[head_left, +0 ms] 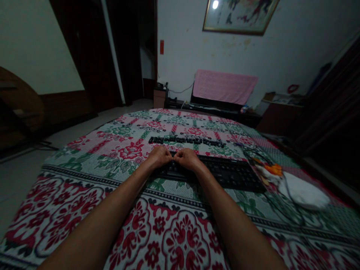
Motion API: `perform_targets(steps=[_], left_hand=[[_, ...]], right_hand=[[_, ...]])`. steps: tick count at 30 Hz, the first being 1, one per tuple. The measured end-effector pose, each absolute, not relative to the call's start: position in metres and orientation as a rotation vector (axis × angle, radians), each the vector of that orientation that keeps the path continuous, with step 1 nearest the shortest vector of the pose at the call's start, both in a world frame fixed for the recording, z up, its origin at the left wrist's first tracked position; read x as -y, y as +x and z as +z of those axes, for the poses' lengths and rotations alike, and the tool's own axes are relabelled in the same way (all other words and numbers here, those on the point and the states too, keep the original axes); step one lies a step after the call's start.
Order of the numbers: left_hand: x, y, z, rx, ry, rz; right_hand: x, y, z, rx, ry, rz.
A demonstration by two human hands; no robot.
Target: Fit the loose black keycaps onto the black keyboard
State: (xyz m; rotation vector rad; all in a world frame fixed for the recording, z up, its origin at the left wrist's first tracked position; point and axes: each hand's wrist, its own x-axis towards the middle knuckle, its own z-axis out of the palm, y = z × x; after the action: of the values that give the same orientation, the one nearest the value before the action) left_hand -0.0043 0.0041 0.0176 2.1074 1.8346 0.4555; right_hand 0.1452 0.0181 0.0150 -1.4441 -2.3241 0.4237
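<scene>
A black keyboard (230, 173) lies on a bed covered with a red, green and white flowered spread (84, 187). My left hand (159, 156) and my right hand (187, 158) rest side by side on the keyboard's left end, both with fingers curled under and fingertips meeting. What they pinch, if anything, is hidden. Just beyond the hands, a row of loose black keycaps (187, 141) is laid out on the spread.
A white and orange bundle (295, 185) with a dark cable lies right of the keyboard. Past the bed stand a low cabinet with a pink cloth (223, 86), a small table at right, and a dark doorway at left. The room is dim.
</scene>
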Motion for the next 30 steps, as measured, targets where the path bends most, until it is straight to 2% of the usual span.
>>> perform_targets(steps=[8, 13, 19, 25, 30], left_hand=[[-0.006, -0.006, 0.015, -1.828, 2.118, 0.596], [-0.008, -0.019, 0.011, -1.662, 1.897, 0.804], [-0.004, -0.034, 0.017, -1.529, 1.7, 0.988], [-0.013, -0.046, 0.01, -1.779, 1.653, 1.135], [-0.023, -0.053, 0.007, -1.999, 1.891, 1.011]], right_hand=[[-0.016, 0.145, 0.015, 2.35, -1.414, 0.426], [-0.027, 0.151, 0.005, 2.053, -1.305, 0.519], [-0.025, 0.157, 0.005, 1.968, -1.297, 0.219], [-0.019, 0.158, 0.006, 2.095, -1.414, 0.165], [-0.02, 0.158, 0.004, 2.136, -1.443, 0.134]])
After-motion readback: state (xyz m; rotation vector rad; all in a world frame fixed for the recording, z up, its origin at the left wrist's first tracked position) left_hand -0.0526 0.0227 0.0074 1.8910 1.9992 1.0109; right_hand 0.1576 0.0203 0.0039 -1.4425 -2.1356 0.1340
